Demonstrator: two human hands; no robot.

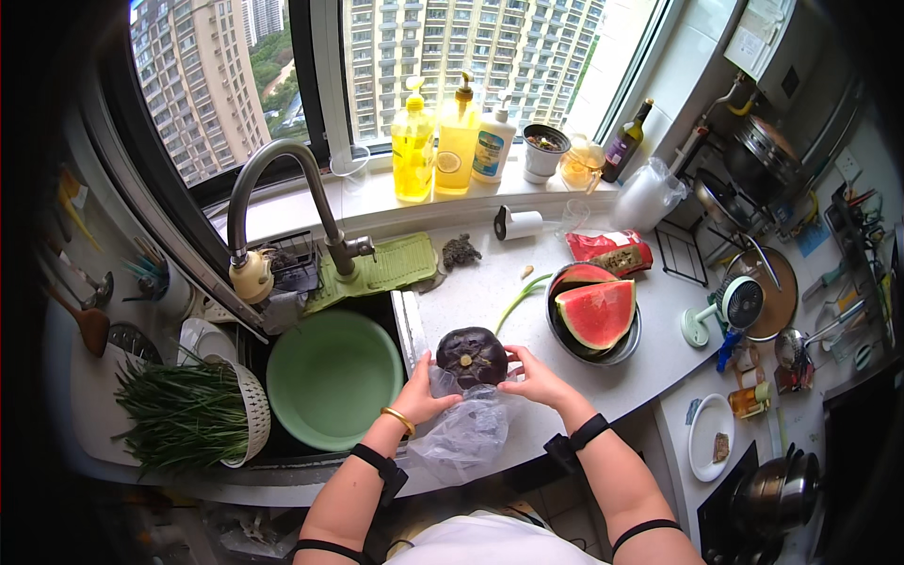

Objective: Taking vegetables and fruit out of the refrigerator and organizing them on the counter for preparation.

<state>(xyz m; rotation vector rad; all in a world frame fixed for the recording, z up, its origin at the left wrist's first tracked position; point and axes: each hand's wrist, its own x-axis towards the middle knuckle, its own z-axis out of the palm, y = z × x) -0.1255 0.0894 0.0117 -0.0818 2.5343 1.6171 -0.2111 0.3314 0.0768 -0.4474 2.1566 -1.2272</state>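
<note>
A round dark purple eggplant (pixel 467 353), its calyx facing up, sits on the counter between my two hands. A thin clear plastic bag (pixel 462 431) is crumpled around its near side and spills towards the counter's front edge. My left hand (pixel 419 397) grips the bag at the eggplant's left, with fingers along its side. On the right, my right hand (pixel 533 378) has its fingertips against the eggplant and its thumb on the bag's edge. The underside of the eggplant is hidden. A green scallion stalk (pixel 519 300) lies behind it.
Left of my hands, a green basin (pixel 333 381) stands in the sink under a curved faucet (pixel 279 152). A white basket (pixel 256 417) holds leafy green chives (pixel 187 417). Watermelon pieces (pixel 600 314) fill a metal bowl (pixel 635 339) at the right. Soap bottles (pixel 413 152) line the sill.
</note>
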